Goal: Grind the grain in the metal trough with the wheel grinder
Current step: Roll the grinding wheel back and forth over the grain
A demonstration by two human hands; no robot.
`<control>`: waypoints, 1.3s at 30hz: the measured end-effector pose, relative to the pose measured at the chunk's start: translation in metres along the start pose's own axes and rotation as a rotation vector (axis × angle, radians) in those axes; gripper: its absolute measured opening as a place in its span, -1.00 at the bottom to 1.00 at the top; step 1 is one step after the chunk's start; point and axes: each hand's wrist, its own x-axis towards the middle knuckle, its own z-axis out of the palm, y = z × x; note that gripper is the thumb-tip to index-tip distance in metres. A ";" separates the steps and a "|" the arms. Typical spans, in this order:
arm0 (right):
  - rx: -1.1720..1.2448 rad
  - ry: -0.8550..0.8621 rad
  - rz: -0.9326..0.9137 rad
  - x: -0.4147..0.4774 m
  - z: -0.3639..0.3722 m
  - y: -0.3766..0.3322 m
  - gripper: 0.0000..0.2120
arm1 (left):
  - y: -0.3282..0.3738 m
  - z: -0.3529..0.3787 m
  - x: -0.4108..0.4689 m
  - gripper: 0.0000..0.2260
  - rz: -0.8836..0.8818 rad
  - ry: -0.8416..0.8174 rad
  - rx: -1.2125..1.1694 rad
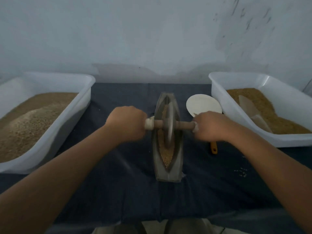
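A boat-shaped metal trough (178,163) lies lengthwise at the middle of the dark cloth. Tan grain (166,157) fills its groove. The wheel grinder (169,125), a metal disc on a wooden axle, stands upright in the groove around the trough's middle and looks blurred. My left hand (125,124) grips the axle's left end, which is wrapped in pale material. My right hand (211,126) grips the right end.
A white plastic tub (50,135) of ground meal sits at the left. Another white tub (236,122) at the right holds grain and a clear scoop (253,112). A white dish (203,104) and an orange-handled tool (214,147) lie beside the trough. A wall stands close behind.
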 end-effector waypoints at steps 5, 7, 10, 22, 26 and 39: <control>0.070 -0.034 -0.087 -0.036 0.008 -0.001 -0.72 | -0.003 0.003 -0.027 -0.72 0.080 0.079 0.098; -0.011 0.076 -0.027 -0.008 0.008 0.000 -0.78 | -0.001 0.005 -0.003 -0.70 0.014 0.075 0.089; -0.132 0.377 0.059 0.036 0.004 0.000 -0.78 | -0.006 0.006 0.043 -0.70 -0.097 0.022 0.006; 0.137 -0.167 -0.070 -0.029 0.010 0.001 -0.78 | -0.003 -0.005 -0.029 -0.71 0.117 0.129 0.118; -0.007 0.182 0.002 0.013 0.009 0.000 -0.75 | -0.006 0.007 0.016 -0.64 -0.030 0.086 0.029; 0.007 0.125 -0.135 -0.044 0.012 -0.011 -0.71 | -0.014 0.014 -0.044 -0.64 0.111 0.178 0.058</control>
